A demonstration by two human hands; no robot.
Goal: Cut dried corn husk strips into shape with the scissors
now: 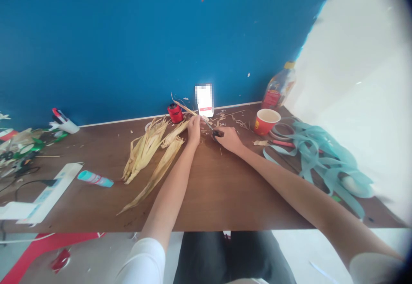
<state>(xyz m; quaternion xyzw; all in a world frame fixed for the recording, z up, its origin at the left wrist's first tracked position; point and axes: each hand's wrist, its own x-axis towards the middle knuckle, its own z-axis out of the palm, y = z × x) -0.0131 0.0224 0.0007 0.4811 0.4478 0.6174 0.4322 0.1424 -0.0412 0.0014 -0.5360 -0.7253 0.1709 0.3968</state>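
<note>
My right hand point(230, 139) is closed round the dark handles of a pair of scissors point(209, 125), whose blades point left and away from me. Just left of the blades, my left hand point(194, 130) pinches a dried corn husk strip point(183, 105), its thin end sticking up to the left. The blade tips come close to my left fingers; whether they touch the strip I cannot tell. Beside my left wrist lie a bundle of dried husks point(146, 146) and a long single husk point(161, 170). Small husk scraps point(240, 123) are scattered beyond my right hand.
A lit phone point(204, 101) leans on the blue wall behind my hands, near a red container point(175, 113). To the right are a red paper cup point(266, 122), a bottle point(277, 89) and tangled teal ribbon point(322, 155). A glue stick point(95, 179) and power strip point(53, 194) lie left.
</note>
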